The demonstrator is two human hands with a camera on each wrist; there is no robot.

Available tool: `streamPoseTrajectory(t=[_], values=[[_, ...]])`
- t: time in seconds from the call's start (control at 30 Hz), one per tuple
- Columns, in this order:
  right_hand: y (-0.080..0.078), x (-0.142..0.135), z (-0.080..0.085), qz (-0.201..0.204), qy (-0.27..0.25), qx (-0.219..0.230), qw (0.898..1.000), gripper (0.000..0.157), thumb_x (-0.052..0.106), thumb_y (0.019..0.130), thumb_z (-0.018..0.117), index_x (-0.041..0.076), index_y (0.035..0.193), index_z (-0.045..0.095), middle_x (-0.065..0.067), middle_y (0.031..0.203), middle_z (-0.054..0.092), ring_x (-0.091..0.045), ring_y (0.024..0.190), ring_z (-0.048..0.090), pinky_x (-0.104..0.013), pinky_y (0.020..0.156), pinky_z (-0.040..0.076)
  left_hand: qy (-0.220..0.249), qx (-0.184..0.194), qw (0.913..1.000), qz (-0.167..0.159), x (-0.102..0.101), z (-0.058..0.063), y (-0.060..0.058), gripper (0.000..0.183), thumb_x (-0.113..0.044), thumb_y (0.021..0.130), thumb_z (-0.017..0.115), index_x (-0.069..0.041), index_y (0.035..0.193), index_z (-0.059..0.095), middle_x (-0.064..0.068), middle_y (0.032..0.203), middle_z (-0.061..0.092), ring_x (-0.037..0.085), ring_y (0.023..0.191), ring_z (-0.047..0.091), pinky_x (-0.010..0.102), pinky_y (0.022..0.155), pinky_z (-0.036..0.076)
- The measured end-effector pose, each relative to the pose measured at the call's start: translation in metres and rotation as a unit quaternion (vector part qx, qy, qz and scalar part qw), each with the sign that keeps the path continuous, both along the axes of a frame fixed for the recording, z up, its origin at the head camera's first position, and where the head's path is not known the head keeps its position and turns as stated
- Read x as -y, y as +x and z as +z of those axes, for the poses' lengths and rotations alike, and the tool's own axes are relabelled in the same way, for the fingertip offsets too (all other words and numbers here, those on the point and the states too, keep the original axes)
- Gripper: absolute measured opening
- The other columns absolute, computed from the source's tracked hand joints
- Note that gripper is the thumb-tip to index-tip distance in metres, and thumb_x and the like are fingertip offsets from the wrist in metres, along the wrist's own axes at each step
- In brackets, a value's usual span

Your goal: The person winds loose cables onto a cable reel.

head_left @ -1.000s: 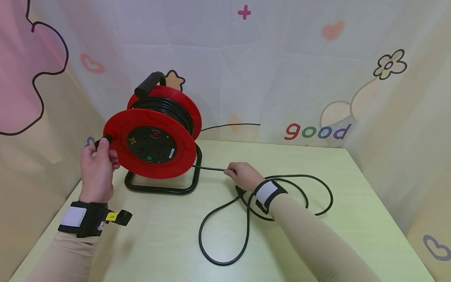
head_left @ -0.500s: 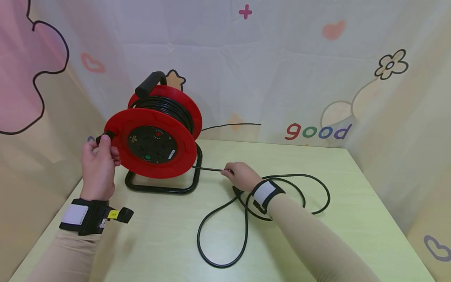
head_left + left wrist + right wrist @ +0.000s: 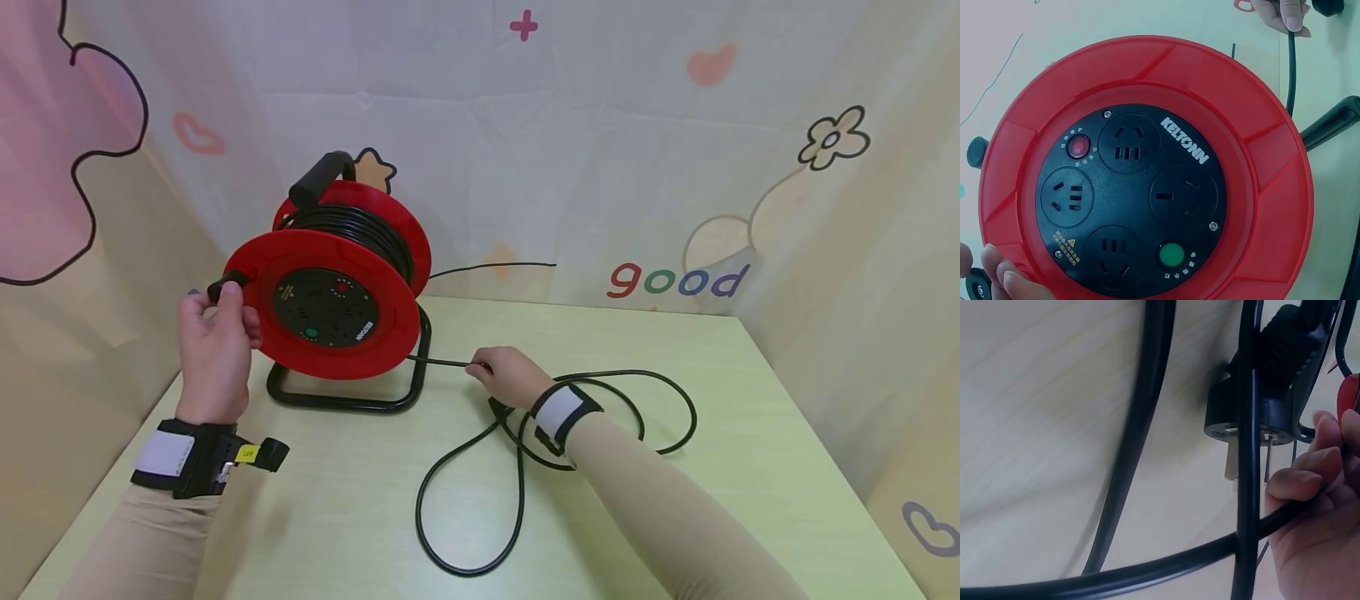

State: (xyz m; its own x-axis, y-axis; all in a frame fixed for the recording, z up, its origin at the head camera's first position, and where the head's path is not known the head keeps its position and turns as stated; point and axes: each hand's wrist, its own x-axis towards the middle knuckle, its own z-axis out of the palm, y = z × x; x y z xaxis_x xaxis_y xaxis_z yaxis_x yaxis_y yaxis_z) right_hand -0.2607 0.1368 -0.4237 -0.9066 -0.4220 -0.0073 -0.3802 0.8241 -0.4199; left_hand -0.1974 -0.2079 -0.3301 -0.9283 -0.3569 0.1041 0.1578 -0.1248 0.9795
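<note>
A red cable reel (image 3: pixel 330 250) stands on its black tube frame at the left of the table, black cable wound on its drum. My left hand (image 3: pixel 217 358) pinches the black crank knob (image 3: pixel 237 277) at the near disc's left edge. To the right of the reel, my right hand (image 3: pixel 513 375) holds the black cable (image 3: pixel 442 362) between curled fingers, with a stretch running to the reel. Loose cable loops lie beside and below that hand. In the right wrist view, a black plug (image 3: pixel 1219 415) with metal pins sits close to the fingers.
A black carry handle (image 3: pixel 318 179) rises above the reel. The dark socket panel (image 3: pixel 1129 206) has a red and a green button. Behind the pale table (image 3: pixel 337 517) hangs a printed white curtain (image 3: pixel 465 150).
The reel's disc has turned slightly clockwise, its knob and my left hand rising a little. My right hand and the loose loops have shifted slightly left, towards the reel.
</note>
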Motion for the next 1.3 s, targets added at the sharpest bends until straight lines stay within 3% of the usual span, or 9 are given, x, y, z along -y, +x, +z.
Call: streamPoseTrajectory(t=[0.57, 0.9, 1.3], values=[[0.003, -0.004, 0.001, -0.002, -0.004, 0.01, 1.0, 0.023, 0.027, 0.1, 0.054, 0.008, 0.101, 0.067, 0.001, 0.076, 0.058, -0.014, 0.067, 0.053, -0.029, 0.062, 0.043, -0.017, -0.023, 0.9996, -0.01, -0.012, 0.01, 0.001, 0.039, -0.041, 0.096, 0.054, -0.018, 0.122, 0.035, 0.01, 0.092, 0.054, 0.018, 0.079, 0.05, 0.024, 0.073, 0.046], [0.005, -0.006, 0.003, -0.006, 0.013, 0.008, 1.0, 0.022, 0.026, 0.1, 0.055, 0.008, 0.098, 0.066, 0.001, 0.073, 0.057, -0.013, 0.065, 0.052, -0.028, 0.06, 0.042, -0.075, -0.014, 0.997, -0.006, -0.016, 0.014, 0.0, 0.033, -0.044, 0.098, 0.05, -0.021, 0.117, 0.036, 0.008, 0.09, 0.054, 0.019, 0.079, 0.051, 0.024, 0.073, 0.045], [0.009, -0.025, 0.008, -0.026, 0.029, -0.001, 0.999, 0.016, 0.02, 0.099, 0.057, 0.008, 0.092, 0.064, 0.002, 0.074, 0.057, -0.013, 0.063, 0.052, -0.028, 0.057, 0.041, -0.167, -0.013, 0.9858, -0.008, -0.017, 0.022, -0.006, 0.037, -0.051, 0.099, 0.041, -0.018, 0.115, 0.043, 0.01, 0.09, 0.05, 0.018, 0.075, 0.048, 0.026, 0.065, 0.042]])
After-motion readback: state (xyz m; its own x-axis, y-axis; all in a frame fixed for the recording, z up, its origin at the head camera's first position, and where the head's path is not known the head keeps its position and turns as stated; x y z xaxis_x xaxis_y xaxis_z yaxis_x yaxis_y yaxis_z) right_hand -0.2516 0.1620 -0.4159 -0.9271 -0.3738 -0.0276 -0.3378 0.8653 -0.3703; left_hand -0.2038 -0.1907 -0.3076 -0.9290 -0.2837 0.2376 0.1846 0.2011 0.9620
